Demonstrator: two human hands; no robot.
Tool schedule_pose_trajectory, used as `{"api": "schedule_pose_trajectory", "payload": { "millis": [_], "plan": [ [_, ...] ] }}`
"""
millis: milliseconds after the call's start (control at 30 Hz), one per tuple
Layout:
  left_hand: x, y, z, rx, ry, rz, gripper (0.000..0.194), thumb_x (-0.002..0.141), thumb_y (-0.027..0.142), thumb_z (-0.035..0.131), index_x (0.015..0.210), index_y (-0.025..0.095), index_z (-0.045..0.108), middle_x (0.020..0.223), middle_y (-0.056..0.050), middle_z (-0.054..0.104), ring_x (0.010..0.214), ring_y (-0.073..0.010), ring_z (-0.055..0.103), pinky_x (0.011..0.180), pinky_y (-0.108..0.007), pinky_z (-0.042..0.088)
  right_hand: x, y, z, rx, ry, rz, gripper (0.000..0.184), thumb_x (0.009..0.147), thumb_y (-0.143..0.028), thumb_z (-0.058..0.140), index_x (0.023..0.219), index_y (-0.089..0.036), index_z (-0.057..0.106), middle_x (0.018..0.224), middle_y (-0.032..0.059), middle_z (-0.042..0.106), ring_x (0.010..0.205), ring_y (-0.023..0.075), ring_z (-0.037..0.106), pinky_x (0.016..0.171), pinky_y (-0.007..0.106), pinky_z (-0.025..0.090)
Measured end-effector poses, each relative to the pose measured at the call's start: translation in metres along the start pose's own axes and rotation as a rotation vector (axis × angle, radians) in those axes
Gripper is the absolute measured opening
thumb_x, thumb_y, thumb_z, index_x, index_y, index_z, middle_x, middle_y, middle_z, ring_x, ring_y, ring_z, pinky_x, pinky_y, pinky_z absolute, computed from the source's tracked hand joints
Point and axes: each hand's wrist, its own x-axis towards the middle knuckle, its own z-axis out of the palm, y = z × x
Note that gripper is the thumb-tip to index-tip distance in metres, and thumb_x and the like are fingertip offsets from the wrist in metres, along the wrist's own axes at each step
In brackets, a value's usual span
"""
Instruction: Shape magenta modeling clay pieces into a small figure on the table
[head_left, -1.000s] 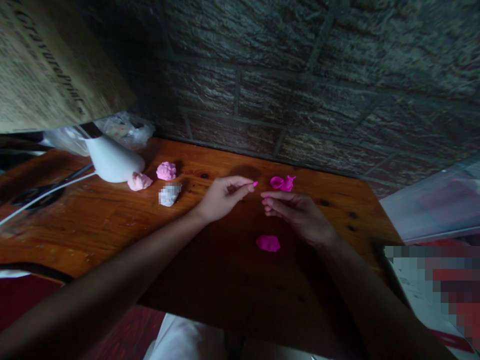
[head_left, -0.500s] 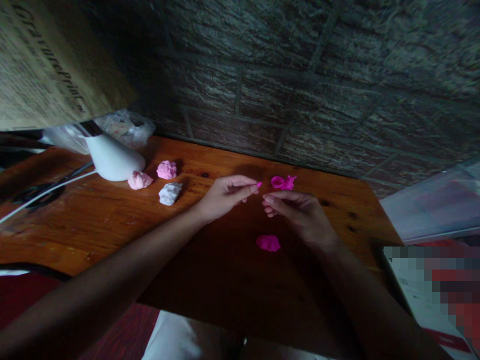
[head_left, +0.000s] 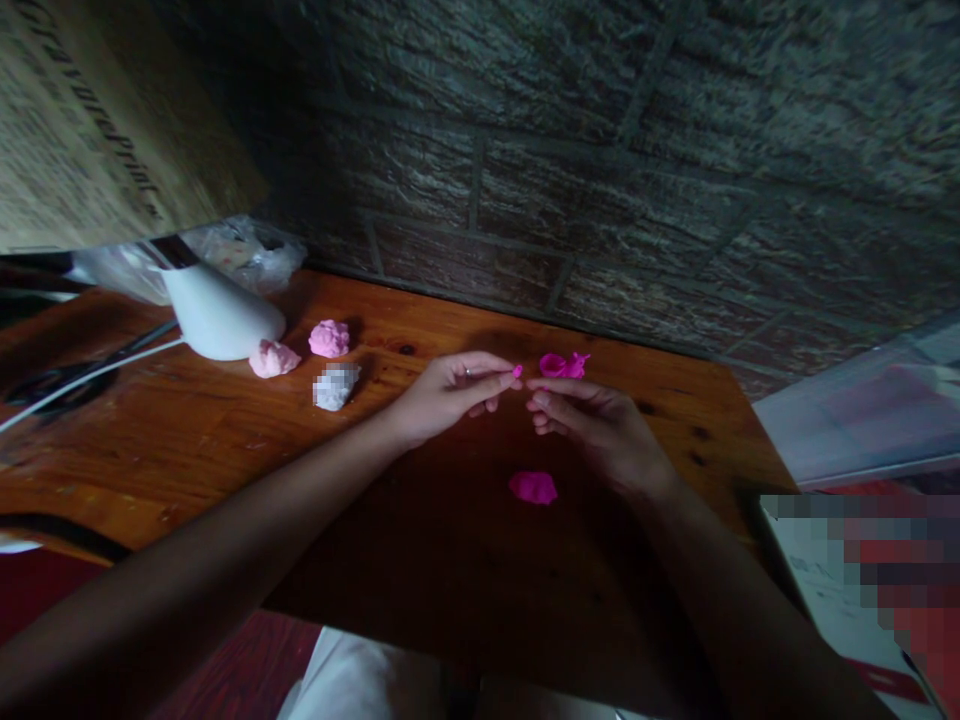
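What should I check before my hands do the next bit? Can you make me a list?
1. Left hand has a grip on the tiny pink piece: ok, pinched at the fingertips.
2. Right hand holds something: cannot tell, its fingertips are too small and dim.
3. Flat pink piece lies apart from both hands: ok, it's on the table, nearer to you.
4. Cupped pink piece is clear of the right fingers: cannot tell, they look very close.
5. White lump is out of the way: ok, off to the left.
6. Bright light under your hands: not ok, it's dark and shadowy there.
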Motion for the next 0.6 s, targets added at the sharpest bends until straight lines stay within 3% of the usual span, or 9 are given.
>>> {"api": "schedule_pose_trajectory", "payload": {
  "millis": [267,600],
  "plan": [
    [0.0011,-0.0003,-0.0011,-0.025,0.034,-0.009,0.022,0.085,0.037,0.075,0.093,0.016,0.073,0.089,-0.005,0.075,0.059,-0.0079,0.052,0.050,-0.020,0.037,-0.0015,-0.0040,0.0024,0.020,-0.025,0.038,0.031,0.068,-0.034,0.094,0.096,-0.026,0.083,0.081,-0.0012,0.079,0.072,0.0120,0.071,0.076,0.031,0.061],
    [0.0011,0.0013,-0.0017,-0.047,0.054,-0.025,0.024,0.084,0.036,0.076,0.094,0.014,0.073,0.089,-0.005,0.074,0.060,-0.0072,0.052,0.051,-0.020,0.037,-0.0008,-0.0022,0.0003,-0.070,-0.027,-0.010,0.026,0.072,-0.045,0.090,0.086,-0.025,0.082,0.083,0.0007,0.079,0.072,0.0126,0.071,0.073,0.030,0.061]
  ]
}}
